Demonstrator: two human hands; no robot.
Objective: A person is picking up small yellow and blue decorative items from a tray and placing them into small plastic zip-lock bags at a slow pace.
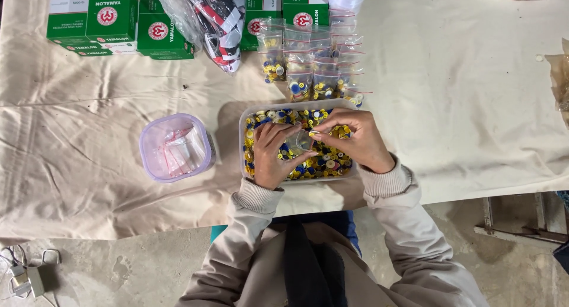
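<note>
Holding a small clear plastic zip bag (300,142) pinched between left hand (274,156) and right hand (355,140), fingers clamped on its mouth just above the translucent tub of yellow and blue buttons (249,114); best kept low and open over it.

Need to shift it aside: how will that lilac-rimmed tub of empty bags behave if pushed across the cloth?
The lilac-rimmed tub probably slides easily and feels light, since it holds only a few thin empty bags. The wrinkled cloth may snag its base, so it could tip or skid unevenly. Its clear plastic walls look rigid, not floppy.
</note>
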